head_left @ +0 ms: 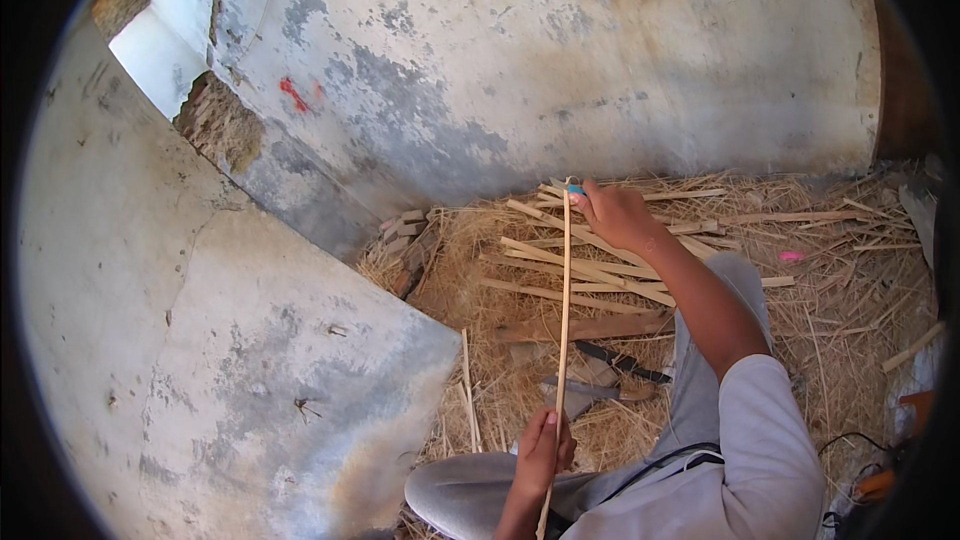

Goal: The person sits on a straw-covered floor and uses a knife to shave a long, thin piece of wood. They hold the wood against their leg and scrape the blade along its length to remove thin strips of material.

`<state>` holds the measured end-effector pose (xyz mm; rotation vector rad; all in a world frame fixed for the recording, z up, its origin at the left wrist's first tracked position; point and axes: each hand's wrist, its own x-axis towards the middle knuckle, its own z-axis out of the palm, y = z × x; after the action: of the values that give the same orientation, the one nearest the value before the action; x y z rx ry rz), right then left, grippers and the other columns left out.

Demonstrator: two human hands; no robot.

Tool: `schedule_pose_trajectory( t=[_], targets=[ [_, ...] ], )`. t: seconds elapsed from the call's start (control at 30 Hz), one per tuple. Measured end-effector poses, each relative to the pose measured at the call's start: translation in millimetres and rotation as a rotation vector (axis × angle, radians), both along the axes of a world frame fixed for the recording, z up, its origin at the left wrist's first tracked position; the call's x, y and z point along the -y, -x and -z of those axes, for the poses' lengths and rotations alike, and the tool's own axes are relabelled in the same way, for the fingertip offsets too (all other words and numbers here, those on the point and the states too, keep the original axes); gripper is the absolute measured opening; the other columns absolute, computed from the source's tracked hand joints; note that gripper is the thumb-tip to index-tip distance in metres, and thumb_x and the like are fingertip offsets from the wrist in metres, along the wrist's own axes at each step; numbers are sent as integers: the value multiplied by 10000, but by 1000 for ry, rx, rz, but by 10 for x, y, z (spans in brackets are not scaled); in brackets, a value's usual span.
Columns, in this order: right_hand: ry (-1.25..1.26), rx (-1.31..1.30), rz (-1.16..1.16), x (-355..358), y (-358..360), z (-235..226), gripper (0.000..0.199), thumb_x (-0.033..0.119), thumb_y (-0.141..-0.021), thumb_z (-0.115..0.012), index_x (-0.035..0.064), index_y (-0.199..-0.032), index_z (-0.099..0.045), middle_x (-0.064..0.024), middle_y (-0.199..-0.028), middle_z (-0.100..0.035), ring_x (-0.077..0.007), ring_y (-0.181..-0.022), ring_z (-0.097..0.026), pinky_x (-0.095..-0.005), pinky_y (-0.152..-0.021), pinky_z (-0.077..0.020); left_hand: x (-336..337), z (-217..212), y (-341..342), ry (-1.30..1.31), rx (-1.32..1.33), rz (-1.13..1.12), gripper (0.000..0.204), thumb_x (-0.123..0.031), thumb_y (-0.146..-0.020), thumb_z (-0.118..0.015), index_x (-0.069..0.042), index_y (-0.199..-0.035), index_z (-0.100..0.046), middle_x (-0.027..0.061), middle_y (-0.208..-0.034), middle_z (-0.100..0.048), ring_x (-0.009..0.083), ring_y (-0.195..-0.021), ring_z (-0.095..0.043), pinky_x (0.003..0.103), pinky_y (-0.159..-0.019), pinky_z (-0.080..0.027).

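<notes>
A long, thin, pale strip of split wood or bamboo point(565, 315) runs from my lap away toward the far wall. My left hand point(541, 448) is closed around its near part, close to my bent knee. At the far end, my right hand point(612, 217) is stretched out and pinches the strip. Something small and blue point(575, 190) shows at its thumb and fingertips; I cannot tell what it is. Beneath the strip lies a blade-like metal tool point(583, 390) with a wooden handle point(637, 393), beside a dark, narrow piece point(625, 364).
Several split strips point(590, 270) lie crisscross on straw-covered ground point(830, 360). A brown plank point(585, 326) is in front of me. Peeling walls point(600, 70) stand ahead and at the left point(200, 340). Broken bricks point(402, 230) fill the corner. Cables and orange items point(877, 485) are at right.
</notes>
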<state>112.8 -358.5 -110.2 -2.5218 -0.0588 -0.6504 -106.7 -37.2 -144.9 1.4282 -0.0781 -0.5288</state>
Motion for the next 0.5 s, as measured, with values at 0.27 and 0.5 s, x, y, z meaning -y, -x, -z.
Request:
schedule_pose_trajectory(
  t=[0.27,0.5],
  targets=[
    [-488,-77,508,1034,180,-186,518,441,-1073,-337,-15,-1101,-581,-168,-816,-669,-304,-754,-670,-489,-729,-523,-242,325,426,-78,180,-112,240,-236,-1101,-412,-56,-959,-481,-34,-606,-420,61,-464,-384,236,-420,-317],
    [-230,-154,-39,154,389,-84,536,545,-1059,-365,46,-1051,-561,-59,-612,-535,-226,-548,-557,-430,-603,-460,-152,373,295,-163,125,-173,218,-253,-1062,-540,-40,-1020,-546,-31,-615,-487,44,-487,-436,221,-440,-350]
  ],
)
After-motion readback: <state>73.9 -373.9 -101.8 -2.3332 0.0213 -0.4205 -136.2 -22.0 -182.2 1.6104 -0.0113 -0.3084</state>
